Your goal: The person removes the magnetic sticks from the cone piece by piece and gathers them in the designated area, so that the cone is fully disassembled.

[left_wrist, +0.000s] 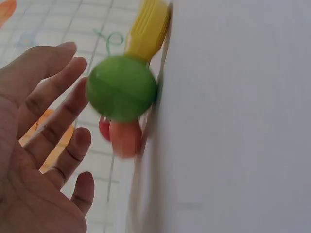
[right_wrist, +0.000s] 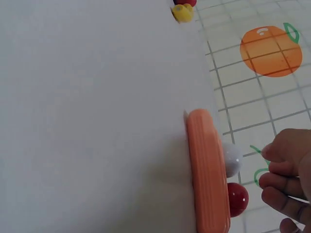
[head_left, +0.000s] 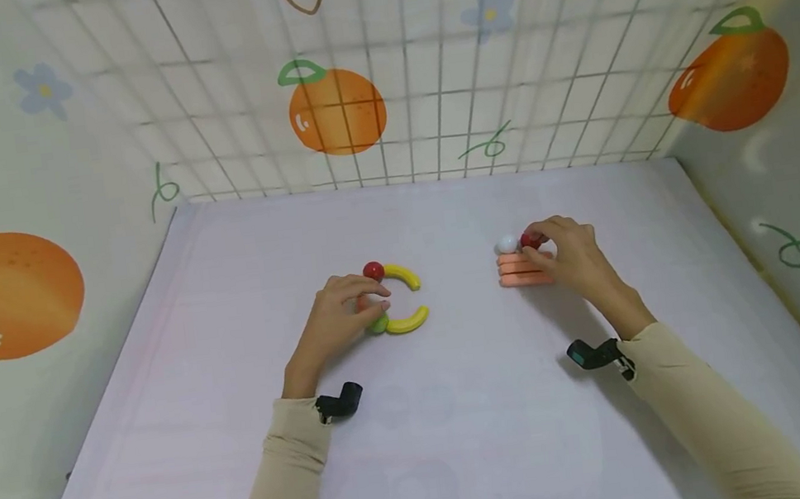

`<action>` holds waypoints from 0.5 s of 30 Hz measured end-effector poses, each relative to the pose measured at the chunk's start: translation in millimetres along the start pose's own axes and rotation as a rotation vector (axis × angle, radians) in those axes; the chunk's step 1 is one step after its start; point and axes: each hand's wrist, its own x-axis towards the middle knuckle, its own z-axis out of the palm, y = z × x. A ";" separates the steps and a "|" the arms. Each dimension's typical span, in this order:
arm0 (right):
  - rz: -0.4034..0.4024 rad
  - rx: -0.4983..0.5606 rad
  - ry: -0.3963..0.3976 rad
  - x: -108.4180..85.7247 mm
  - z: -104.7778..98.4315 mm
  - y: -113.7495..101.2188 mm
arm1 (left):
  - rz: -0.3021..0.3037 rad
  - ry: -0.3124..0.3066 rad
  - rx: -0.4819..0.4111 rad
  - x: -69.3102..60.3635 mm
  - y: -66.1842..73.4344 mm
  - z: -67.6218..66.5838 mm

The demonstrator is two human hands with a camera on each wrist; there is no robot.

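Observation:
My left hand hovers at the left side of an arrangement of a red ball, curved yellow pieces, a green ball and a short orange piece. In the left wrist view its fingers are spread and hold nothing, close beside the green ball. Over on the right, several orange bars lie side by side. A white ball and another red ball sit along their far side. My right hand is beside that red ball, with a small gap showing between its loosely bent fingers and the ball.
The pieces lie on a white-covered table. A grid-patterned back curtain with printed oranges stands behind it, and side walls rise at left and right. Each sleeve carries a small black camera at the wrist.

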 end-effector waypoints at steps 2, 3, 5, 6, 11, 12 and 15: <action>-0.021 0.018 0.005 -1.5 0.8 -3.5 | -0.003 0.003 -0.019 -4.9 -2.5 -4.5; -0.025 0.026 0.006 -2.4 1.5 -4.9 | -0.010 -0.003 -0.028 -7.2 -3.4 -6.6; -0.034 0.033 0.009 -3.9 2.8 -7.7 | -0.030 -0.032 -0.043 -12.0 -3.7 -10.7; -0.039 0.035 0.008 -4.8 3.4 -9.1 | -0.043 -0.051 -0.044 -14.0 -4.1 -12.3; -0.071 0.049 -0.004 -9.6 5.7 -15.7 | -0.064 -0.135 -0.026 -19.6 -4.9 -18.4; -0.079 0.051 -0.005 -10.4 6.1 -17.1 | -0.064 -0.142 -0.017 -20.1 -5.1 -19.3; -0.099 0.054 -0.003 -12.5 8.1 -21.4 | -0.058 -0.154 -0.002 -20.3 -5.2 -20.9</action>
